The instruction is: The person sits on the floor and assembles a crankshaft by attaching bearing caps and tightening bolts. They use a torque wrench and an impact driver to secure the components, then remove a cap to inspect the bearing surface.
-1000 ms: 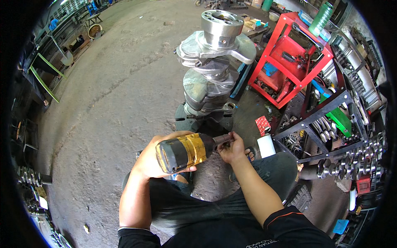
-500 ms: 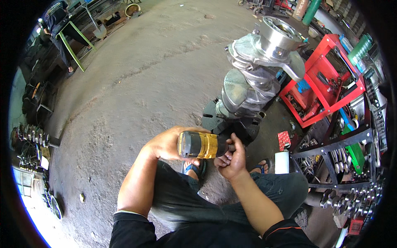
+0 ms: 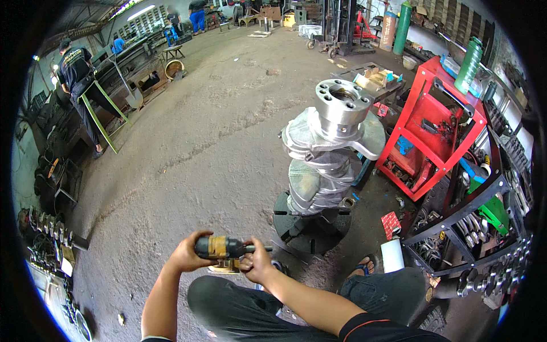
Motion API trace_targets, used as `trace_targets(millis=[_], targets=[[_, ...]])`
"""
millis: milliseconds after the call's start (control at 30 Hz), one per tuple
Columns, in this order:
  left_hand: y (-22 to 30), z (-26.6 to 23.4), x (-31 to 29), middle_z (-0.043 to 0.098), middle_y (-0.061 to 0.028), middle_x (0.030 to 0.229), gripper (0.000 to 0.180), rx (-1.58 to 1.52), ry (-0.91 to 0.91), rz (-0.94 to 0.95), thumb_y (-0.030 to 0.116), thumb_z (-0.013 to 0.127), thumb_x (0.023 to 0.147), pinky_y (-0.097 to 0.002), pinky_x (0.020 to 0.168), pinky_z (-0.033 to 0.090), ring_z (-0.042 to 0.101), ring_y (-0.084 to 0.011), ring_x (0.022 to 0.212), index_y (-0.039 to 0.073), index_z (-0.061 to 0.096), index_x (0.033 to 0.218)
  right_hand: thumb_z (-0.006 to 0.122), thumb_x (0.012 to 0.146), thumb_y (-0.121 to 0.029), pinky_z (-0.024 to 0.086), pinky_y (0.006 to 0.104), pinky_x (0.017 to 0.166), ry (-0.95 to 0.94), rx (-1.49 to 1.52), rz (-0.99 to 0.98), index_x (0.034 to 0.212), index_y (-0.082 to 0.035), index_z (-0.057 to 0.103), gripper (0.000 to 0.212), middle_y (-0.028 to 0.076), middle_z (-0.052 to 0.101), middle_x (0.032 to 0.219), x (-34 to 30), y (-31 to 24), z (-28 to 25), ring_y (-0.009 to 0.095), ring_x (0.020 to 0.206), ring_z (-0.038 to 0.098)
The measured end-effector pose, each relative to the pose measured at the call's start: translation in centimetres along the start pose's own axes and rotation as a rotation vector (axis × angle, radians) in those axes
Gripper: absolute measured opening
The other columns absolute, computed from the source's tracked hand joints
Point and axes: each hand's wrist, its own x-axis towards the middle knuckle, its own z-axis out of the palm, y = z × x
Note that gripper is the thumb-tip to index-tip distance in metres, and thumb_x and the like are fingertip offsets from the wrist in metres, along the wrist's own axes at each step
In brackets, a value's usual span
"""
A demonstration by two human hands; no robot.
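yellow and black, one power drill (image 3: 221,248) sits in both hands above the person's lap, its long axis lying level across the view, its nose pointing to the person's right toward the round black base (image 3: 310,228) on the floor (image 3: 188,142). the left hand (image 3: 188,255) wraps fully closed around the rear of the drill body. the right hand (image 3: 257,265) has its grip pinched shut on the dark front end, where a thin bit pokes out past the fingers. one large steel crankshaft (image 3: 330,154) stands upright on that base, well apart from the drill, its bolt-holed flange on top. one red rack (image 3: 433,125) stands just beside it on the right. two green cylinders (image 3: 470,65) stand further back on that side. one sandalled foot (image 3: 360,267) shows near a white can (image 3: 392,255).
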Motion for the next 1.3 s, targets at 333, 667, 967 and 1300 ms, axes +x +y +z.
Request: trace_targets(millis=[333, 667, 967, 1300], targets=[[-24.8, 18.2, -4.8, 0.064, -0.0217, 0.127, 0.087, -0.232, 0.704, -0.534, 0.033, 0.094, 0.062, -0.0436, 0.098, 0.052, 0.064, -0.035, 0.118, 0.004, 0.054, 0.134, 0.065, 0.092, -0.062, 0.052, 0.0335, 0.078, 0.119, -1.334, -0.11, 0.108, -0.004, 0.076, 0.061, 0.01, 0.073, 0.097, 4.4, -4.4, -8.9, 0.019, 0.086, 0.065], [-26.2, 19.9, -3.0, 0.059, -0.0233, 0.133, 0.093, -0.141, 0.721, -0.656, 0.034, 0.094, 0.064, -0.044, 0.1, 0.051, 0.061, -0.0364, 0.121, 0.002, 0.048, 0.139, 0.065, 0.093, -0.056, 0.044, 0.0311, 0.059, 0.575, -1.404, -1.016, 0.071, -0.01, 0.06, 0.052, -0.001, 0.058, 0.068, -21.3, -26.6, 2.1, 0.014, 0.061, 0.054], [-14.2, 8.6, -3.3, 0.055, -0.0247, 0.139, 0.099, 0.074, 0.54, -0.456, 0.035, 0.093, 0.065, -0.0443, 0.102, 0.05, 0.059, -0.0378, 0.124, 0.001, 0.044, 0.145, 0.046, 0.084, -0.087, 0.027, 0.0273, 0.054, 0.071, -0.541, -0.886, 0.092, -0.013, 0.061, 0.076, -0.009, 0.03, 0.062, -21.3, -33.0, 7.1, 0.008, 0.052, 0.032], [28.5, 4.5, 9.3, 0.05, -0.0306, 0.142, 0.122, -0.014, 0.492, 0.619, 0.046, 0.097, 0.057, -0.0446, 0.11, 0.045, 0.054, -0.0379, 0.13, -0.012, 0.036, 0.146, 0.049, 0.096, -0.065, 0.054, 0.042, 0.098, -0.589, -0.539, -0.741, 0.132, 0.0, 0.058, 0.075, 0.015, 0.066, 0.128, -14.1, -35.3, 13.8, 0.025, 0.113, 0.066]])
